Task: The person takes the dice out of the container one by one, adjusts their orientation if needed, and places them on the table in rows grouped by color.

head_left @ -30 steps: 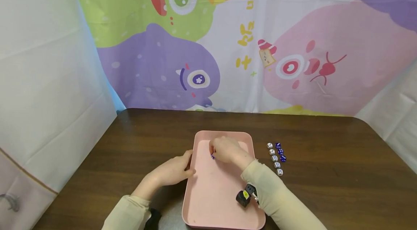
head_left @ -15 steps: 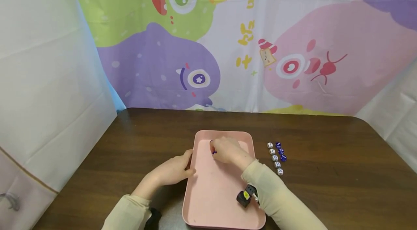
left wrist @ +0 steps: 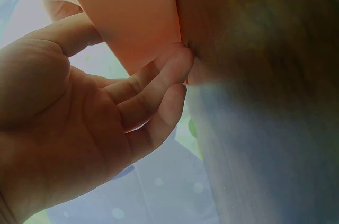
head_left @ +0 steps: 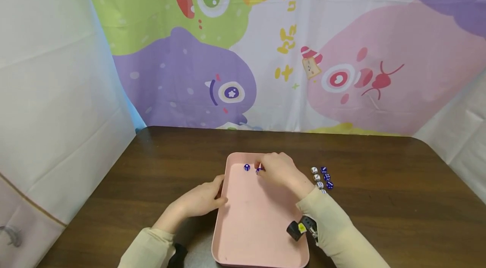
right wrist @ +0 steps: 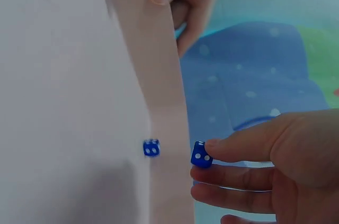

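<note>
My right hand [head_left: 280, 170] pinches a blue die [right wrist: 199, 156] with white dots between thumb and index finger, over the far part of a pink tray [head_left: 247, 226]. Another blue die [head_left: 247, 167] lies in the tray by its far left corner; the right wrist view shows it against the wall. At the tray's left side, my left hand [head_left: 201, 198] holds the wall, its thumb over the rim and its fingers [left wrist: 164, 83] along the outside and lower edge.
On the brown table [head_left: 379, 200], right of the tray, stand a column of white dice [head_left: 317, 178] and a shorter column of blue dice [head_left: 327, 177]. My right sleeve hides the near end of the white column. A cartoon curtain [head_left: 265, 48] hangs behind the table.
My right hand has lifted and shifted right with a blue die in its fingertips. The other blue die in the tray is now uncovered. My left hand has stayed in place.
</note>
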`<state>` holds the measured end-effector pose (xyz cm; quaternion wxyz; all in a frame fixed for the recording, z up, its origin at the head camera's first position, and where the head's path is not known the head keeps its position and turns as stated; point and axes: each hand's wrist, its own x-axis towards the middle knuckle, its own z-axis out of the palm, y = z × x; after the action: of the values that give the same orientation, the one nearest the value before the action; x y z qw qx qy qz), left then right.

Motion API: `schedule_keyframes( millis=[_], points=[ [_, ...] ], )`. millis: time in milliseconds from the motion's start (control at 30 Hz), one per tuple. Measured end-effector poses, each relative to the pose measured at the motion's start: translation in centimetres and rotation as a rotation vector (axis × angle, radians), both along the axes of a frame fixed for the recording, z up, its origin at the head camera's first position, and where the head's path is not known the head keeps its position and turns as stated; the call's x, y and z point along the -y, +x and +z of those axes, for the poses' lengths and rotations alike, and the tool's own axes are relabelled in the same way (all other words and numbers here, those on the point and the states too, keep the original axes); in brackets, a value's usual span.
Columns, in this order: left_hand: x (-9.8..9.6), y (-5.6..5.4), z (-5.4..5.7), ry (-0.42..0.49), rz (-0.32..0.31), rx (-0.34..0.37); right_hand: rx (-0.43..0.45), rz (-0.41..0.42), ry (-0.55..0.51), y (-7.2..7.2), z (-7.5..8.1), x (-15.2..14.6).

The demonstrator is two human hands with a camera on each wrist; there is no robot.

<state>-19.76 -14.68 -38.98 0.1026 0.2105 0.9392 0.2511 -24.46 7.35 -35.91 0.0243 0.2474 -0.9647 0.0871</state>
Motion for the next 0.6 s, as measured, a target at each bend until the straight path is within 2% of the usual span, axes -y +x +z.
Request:
schedule_keyframes(
  millis=[300, 600],
  points=[
    [0.0, 0.1, 0.1, -0.002, 0.01, 0.01, -0.051, -0.02, -0.03, 0.0, 0.8, -2.5],
    [-0.1, 0.0, 0.0, -0.009, 0.011, 0.004, -0.041, -0.033, -0.067, 0.7, 1.3, -4.7]
  ],
)
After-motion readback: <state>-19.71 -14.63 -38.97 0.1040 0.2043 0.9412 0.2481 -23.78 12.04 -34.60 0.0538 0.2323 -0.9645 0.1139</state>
